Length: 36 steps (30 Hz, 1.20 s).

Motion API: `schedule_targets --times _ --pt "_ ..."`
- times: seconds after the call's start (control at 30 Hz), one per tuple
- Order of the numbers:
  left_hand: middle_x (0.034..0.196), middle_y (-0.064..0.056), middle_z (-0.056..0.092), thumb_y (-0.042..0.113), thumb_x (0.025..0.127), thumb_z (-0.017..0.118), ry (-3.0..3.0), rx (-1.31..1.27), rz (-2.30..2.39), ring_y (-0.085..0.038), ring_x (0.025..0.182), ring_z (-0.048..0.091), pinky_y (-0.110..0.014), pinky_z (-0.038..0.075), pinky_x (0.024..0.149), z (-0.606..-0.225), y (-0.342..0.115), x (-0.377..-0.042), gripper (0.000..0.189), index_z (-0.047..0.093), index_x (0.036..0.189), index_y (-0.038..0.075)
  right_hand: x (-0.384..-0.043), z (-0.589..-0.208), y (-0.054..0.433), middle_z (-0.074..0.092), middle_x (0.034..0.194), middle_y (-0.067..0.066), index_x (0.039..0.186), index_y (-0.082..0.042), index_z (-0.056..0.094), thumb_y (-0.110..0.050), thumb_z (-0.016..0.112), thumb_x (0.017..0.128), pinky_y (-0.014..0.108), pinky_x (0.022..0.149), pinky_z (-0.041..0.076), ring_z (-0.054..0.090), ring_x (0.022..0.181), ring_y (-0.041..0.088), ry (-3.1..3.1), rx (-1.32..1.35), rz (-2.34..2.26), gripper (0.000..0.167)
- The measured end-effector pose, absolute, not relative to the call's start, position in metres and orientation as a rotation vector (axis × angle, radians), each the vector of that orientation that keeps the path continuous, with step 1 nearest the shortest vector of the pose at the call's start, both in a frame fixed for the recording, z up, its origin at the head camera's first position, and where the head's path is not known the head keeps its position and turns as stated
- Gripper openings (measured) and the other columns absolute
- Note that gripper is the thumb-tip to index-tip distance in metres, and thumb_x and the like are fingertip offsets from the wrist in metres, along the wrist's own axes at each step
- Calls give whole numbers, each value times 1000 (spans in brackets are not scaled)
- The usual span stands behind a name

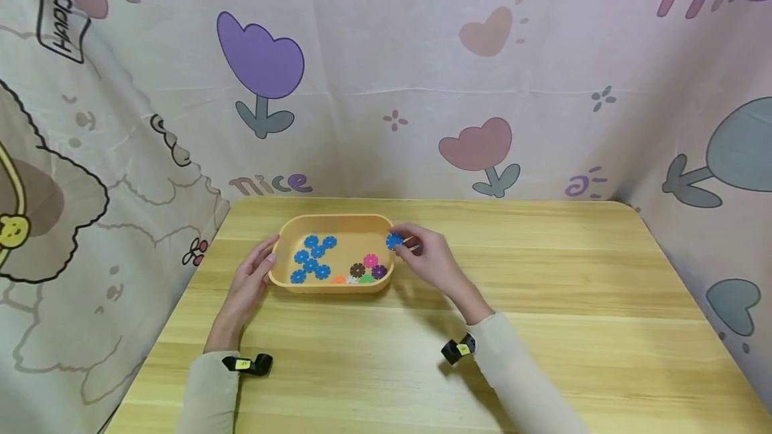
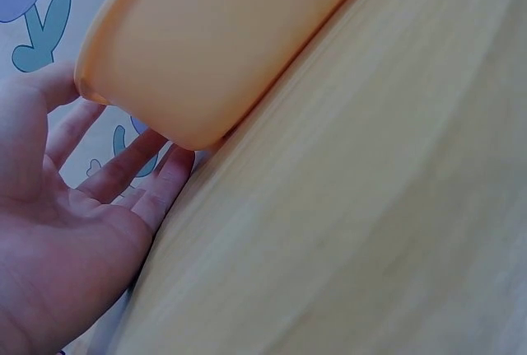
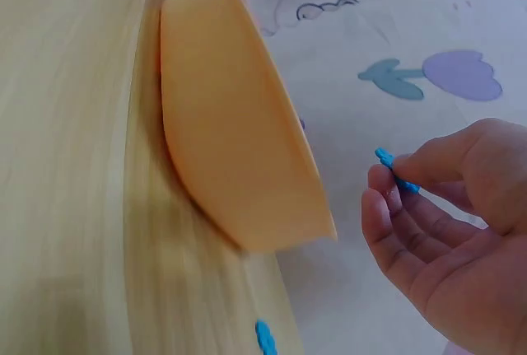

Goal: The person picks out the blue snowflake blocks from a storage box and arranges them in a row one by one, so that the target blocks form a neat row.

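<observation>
Two forearms point(image 1: 211, 390) angle inward, left fingers point(image 1: 261, 248) gripping a tray point(image 1: 356, 233), right fingers point(image 1: 411, 229) pinching a blue disc point(image 1: 393, 240).

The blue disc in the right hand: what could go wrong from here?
The right hand only pinches the blue disc, so it could slip. It is at the right rim of the tray; dropped, it might land outside on the table or inside near the pink disc. The left hand touches the tray's left end; a careless push might shift the tray.
</observation>
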<state>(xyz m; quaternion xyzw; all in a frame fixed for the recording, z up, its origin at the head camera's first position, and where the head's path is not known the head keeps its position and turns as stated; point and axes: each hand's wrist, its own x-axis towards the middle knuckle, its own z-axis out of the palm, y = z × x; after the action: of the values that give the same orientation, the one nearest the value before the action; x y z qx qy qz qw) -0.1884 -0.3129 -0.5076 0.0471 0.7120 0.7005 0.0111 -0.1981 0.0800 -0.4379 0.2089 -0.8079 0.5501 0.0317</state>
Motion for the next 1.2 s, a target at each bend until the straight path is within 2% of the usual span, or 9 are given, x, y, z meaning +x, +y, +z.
schedule_targets --times 0.1,0.2,0.37,0.63,0.9,1.1,1.2 --pt "162 -26 27 27 111 48 2222 150 2188 -11 129 53 -23 52 98 -507 -313 -188 54 34 161 13 -196 -441 92 74 102 9 126 -4 70 0 71 94 29 73 61 71 86 22 -2482 611 1661 31" --pt "162 -26 27 27 111 49 2216 137 2196 -11 129 53 -23 52 98 -507 -312 -188 54 34 161 12 -194 -443 104 74 100 8 126 -3 70 1 73 93 31 74 61 70 87 21 -2484 588 1649 34" --pt "162 -26 27 28 110 50 2205 117 2194 -12 129 52 -22 51 99 -506 -309 -190 55 34 161 11 -193 -448 123 72 99 11 127 -3 70 3 72 92 34 77 62 68 90 24 -2479 536 1672 35" --pt "160 -26 29 27 111 49 2194 139 2207 -13 129 52 -22 51 99 -508 -308 -192 54 34 160 10 -197 -453 151 69 104 16 129 -4 69 7 70 93 28 83 60 67 98 28 -2499 415 1674 38" --pt "161 -27 27 27 111 49 2186 139 2199 -17 130 52 -24 51 100 -509 -313 -190 55 33 161 11 -204 -464 166 70 102 14 127 0 69 6 73 92 32 81 61 66 97 27 -2541 339 1542 37" --pt "162 -24 28 27 111 49 2184 145 2202 -11 127 54 -23 52 98 -508 -315 -190 54 34 161 12 -211 -477 171 68 100 15 125 3 69 6 72 91 36 82 61 66 96 29 -2564 314 1523 35" --pt "162 -23 29 26 111 49 2170 150 2219 -12 128 54 -23 53 98 -508 -315 -190 54 34 161 12 -215 -485 173 68 103 17 125 4 69 7 72 91 37 84 61 66 97 30 -2599 289 1514 34"
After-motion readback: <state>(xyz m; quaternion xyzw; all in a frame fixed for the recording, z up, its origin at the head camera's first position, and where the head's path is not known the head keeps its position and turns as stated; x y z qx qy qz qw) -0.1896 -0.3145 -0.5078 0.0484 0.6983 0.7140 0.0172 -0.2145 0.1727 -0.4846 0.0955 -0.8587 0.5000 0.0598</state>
